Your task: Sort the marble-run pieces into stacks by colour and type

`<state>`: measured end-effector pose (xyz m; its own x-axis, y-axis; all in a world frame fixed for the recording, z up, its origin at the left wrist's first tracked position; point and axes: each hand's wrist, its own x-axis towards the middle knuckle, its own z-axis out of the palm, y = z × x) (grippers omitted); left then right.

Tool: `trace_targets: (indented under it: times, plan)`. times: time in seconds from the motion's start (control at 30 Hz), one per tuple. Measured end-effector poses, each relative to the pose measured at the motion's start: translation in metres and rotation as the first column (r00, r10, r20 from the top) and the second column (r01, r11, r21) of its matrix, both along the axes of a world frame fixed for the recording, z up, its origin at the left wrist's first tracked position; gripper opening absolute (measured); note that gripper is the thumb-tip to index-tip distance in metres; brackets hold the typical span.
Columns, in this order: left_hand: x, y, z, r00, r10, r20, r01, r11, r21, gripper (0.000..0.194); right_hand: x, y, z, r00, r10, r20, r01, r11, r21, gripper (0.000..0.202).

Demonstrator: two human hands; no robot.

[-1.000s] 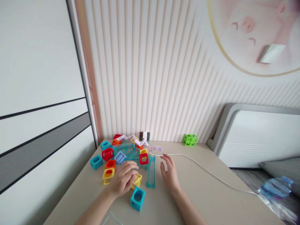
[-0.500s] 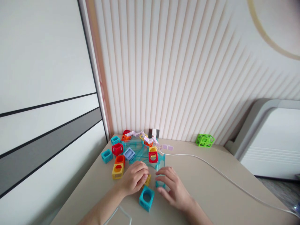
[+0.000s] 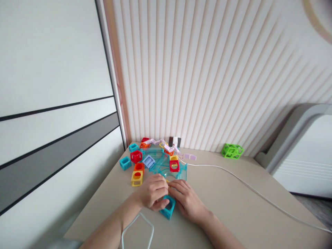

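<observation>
In the head view my left hand [image 3: 155, 192] is closed with its fingertips on a yellow cube block [image 3: 168, 191], most of which the hands hide. Against the other side of that block press the fingers of my right hand [image 3: 188, 201], also closed. Just below the fingers is a teal cube block [image 3: 169, 209] with a round opening; my left thumb lies against its side. Whether the yellow and teal blocks are joined I cannot tell. Behind the hands, a red block [image 3: 174, 166] with a round hole sits by clear teal track pieces [image 3: 162, 165].
To the left lie a yellow block [image 3: 137, 179], an orange block [image 3: 139, 167], a red block [image 3: 136, 156], teal blocks [image 3: 125, 163] and a pale blue one [image 3: 148, 161]. Green open-frame blocks [image 3: 232, 151] stand near the wall. A white cable [image 3: 241, 180] crosses the right side.
My right hand has moved left from the clear teal piece onto the yellow block beside my left hand. The left thumb now touches the teal block. The view has shifted slightly.
</observation>
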<state>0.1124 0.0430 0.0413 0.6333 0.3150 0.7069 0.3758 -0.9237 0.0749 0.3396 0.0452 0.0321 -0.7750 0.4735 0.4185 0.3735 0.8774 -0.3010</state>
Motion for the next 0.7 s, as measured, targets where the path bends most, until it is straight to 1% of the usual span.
trace_targets:
  times: [0.17, 0.27, 0.37, 0.5, 0.7]
  plan:
    - [0.009, -0.005, -0.008, 0.969, -0.028, -0.246, 0.048, 0.996, 0.078, 0.03, -0.003, 0.0, -0.003, 0.998, -0.032, -0.047, 0.034, 0.999, 0.027, 0.039]
    - [0.014, -0.005, -0.012, 0.945, -0.025, -0.326, 0.066, 0.991, 0.115, 0.028, -0.004, 0.0, -0.008, 0.996, -0.059, -0.068, 0.061, 0.998, 0.028, 0.031]
    - [0.015, -0.006, -0.013, 0.941, -0.02, -0.338, 0.066, 0.99, 0.124, 0.021, -0.005, 0.002, -0.014, 0.994, -0.082, -0.074, 0.085, 0.996, 0.03, 0.025]
    - [0.015, -0.008, -0.011, 0.936, -0.04, -0.349, 0.085, 0.99, 0.114, 0.008, -0.006, 0.004, -0.023, 0.984, -0.143, -0.11, 0.145, 0.989, 0.014, 0.026]
    - [0.017, -0.007, -0.014, 0.927, -0.041, -0.373, 0.108, 0.981, 0.16, 0.007, -0.004, 0.003, -0.029, 0.977, -0.164, -0.139, 0.159, 0.986, -0.045, 0.025]
